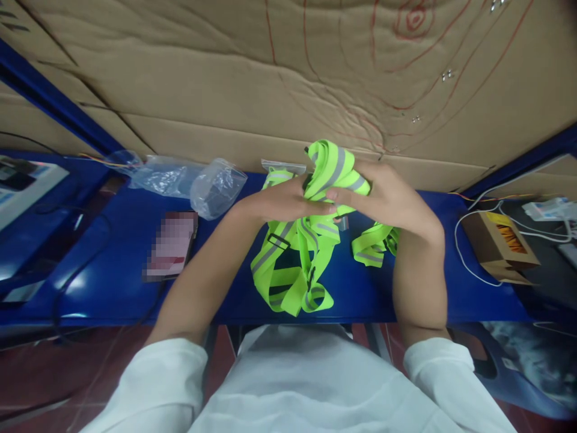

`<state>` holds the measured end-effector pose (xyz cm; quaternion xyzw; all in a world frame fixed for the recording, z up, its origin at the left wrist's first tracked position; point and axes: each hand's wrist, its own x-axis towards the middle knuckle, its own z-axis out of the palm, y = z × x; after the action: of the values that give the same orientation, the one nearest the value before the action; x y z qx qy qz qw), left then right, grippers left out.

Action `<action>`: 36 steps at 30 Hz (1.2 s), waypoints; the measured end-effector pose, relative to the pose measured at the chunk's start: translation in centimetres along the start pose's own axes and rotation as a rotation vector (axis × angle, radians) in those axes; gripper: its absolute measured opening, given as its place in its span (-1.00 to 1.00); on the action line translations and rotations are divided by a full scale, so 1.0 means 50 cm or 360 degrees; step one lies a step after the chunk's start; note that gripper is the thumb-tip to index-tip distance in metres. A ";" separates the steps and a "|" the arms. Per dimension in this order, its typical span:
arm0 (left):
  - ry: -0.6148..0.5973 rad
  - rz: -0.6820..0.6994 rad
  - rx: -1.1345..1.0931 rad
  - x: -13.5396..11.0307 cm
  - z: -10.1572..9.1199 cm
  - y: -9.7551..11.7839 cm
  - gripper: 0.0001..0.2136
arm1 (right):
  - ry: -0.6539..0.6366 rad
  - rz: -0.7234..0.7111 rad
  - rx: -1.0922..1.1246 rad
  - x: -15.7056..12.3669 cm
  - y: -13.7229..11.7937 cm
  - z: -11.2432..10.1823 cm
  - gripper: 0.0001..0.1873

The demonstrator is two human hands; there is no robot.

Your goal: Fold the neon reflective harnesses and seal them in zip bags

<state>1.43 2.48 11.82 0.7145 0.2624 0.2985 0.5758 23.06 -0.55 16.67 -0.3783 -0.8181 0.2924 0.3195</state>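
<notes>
Head view: your left hand (294, 201) and right hand (377, 187) are both clamped on a folded neon strap bundle (334, 169) above the blue counter (360, 294), with loose straps (288, 282) lying closer to you

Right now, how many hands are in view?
2: the left hand and the right hand, both holding the bundled neon strap; some fingers are hidden.

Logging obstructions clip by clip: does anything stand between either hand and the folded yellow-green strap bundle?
Nothing visible does: the left hand and right hand both hold the strap bundle directly.
</notes>
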 end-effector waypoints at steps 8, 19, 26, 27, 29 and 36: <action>-0.0257 -0.0061 -0.0436 0.010 0.013 0.007 -0.73 | 0.0646 0.0119 0.0229 0.004 0.012 0.003 -0.59; -0.0488 -0.0063 -0.0196 0.004 0.019 -0.001 -0.71 | 0.0539 0.0282 0.0977 0.014 0.034 -0.009 -0.70; -0.0480 0.0109 0.0079 0.002 -0.007 0.001 -0.74 | 0.0025 0.0266 0.0357 -0.001 0.032 -0.015 -0.35; -0.0476 0.0117 0.0121 0.003 -0.008 -0.001 -0.74 | -0.0048 0.0236 0.0329 -0.003 0.028 -0.015 -0.33; -0.0454 0.0116 0.0229 0.006 -0.004 -0.006 -0.74 | -0.0103 0.0175 0.0236 -0.003 0.020 -0.010 -0.32; -0.0250 -0.0070 -0.0234 0.015 0.016 -0.012 -0.78 | 0.0326 0.0136 0.0191 0.020 0.018 0.027 -0.49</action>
<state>2.53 2.60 11.18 0.6855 0.2096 0.2474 0.6519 21.96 0.40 15.50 -0.4209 -0.7454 0.3140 0.4105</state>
